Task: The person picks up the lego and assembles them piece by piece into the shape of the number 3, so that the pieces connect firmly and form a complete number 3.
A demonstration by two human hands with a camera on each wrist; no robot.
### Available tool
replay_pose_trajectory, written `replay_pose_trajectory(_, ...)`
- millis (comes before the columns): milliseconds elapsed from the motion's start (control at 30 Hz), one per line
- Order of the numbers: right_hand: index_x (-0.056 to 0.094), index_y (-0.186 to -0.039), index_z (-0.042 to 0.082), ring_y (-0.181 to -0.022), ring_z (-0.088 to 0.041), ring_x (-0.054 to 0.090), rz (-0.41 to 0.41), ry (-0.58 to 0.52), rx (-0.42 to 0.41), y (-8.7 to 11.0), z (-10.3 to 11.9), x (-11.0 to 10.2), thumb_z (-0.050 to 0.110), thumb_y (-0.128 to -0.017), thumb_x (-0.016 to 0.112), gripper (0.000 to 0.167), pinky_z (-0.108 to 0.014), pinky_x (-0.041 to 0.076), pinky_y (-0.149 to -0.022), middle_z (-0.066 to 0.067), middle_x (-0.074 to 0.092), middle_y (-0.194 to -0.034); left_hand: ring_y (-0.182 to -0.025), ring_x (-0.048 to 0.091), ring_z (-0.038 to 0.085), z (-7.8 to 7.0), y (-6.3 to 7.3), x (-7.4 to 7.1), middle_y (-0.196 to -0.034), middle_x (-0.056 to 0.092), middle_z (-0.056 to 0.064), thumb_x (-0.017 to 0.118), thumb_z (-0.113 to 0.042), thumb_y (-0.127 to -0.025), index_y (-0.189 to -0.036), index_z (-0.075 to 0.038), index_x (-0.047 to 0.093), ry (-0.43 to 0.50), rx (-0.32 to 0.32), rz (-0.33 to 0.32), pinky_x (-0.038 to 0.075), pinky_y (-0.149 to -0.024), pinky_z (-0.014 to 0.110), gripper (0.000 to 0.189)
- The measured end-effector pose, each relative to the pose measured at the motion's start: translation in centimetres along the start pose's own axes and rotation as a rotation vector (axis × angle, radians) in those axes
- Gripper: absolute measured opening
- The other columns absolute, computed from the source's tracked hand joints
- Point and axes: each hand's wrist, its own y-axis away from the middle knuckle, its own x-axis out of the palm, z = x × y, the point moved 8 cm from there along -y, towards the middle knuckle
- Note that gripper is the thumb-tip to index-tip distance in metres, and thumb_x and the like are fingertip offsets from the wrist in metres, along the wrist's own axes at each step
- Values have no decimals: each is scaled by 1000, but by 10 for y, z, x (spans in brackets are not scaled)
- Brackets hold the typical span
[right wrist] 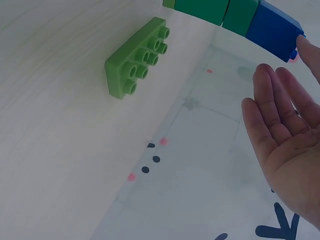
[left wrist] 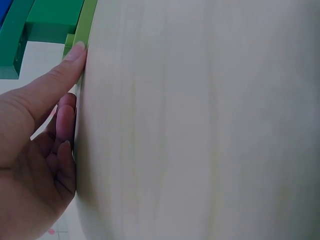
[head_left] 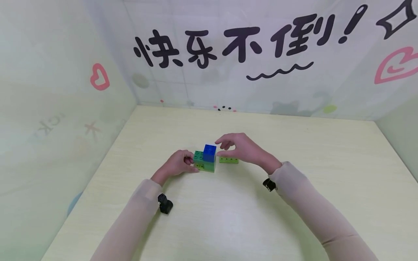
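A small stack of toy building blocks stands on the table: a lime plate [left wrist: 86, 22] at the bottom, green blocks [head_left: 198, 156] above, and a blue block [head_left: 209, 153] on top at the right end. My left hand [head_left: 178, 163] holds the stack at its left end, with the thumb [left wrist: 75, 56] against the lime plate's edge and the other fingers curled at the far side. To the right of the blue block is my right hand [head_left: 242, 146], fingers loosely bent and apart. Its thumb tip is at the blue block's studded corner in the right wrist view; it grips nothing.
A separate lime block [right wrist: 134, 60] with two rows of studs lies on the table just right of the stack, partly under my right hand in the head view. The pale wooden table [head_left: 310, 174] meets printed walls [head_left: 209, 87] at the back and sides.
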Motion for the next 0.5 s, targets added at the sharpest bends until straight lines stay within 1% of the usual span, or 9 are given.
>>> replay_pose_trajectory(100,62,-114,4,-88,-15,59,-9,6,6,2,-5,-3,19,-84,67,34,-36,46,-82,-1,64,-93,-72,43,18,0,0,0,-77,50,4,79,-8,-70,-86,-3,63,2,4,1,37,-67,29,23)
replay_pose_trajectory(200,62,-113,3,-86,-14,60,-16,1,10,2,-11,-5,17,-85,66,32,-33,46,-79,0,64,-90,-72,43,18,-1,0,0,-76,50,4,79,-8,-71,-84,-3,62,0,14,2,37,-67,30,22)
replay_pose_trajectory(500,61,-113,-1,-84,-16,61,-9,-18,44,7,-35,-7,15,-84,67,33,-34,47,-78,-1,65,-88,-72,43,18,-1,2,-1,-76,50,5,79,-8,-71,-85,-3,63,10,12,0,37,-66,30,22)
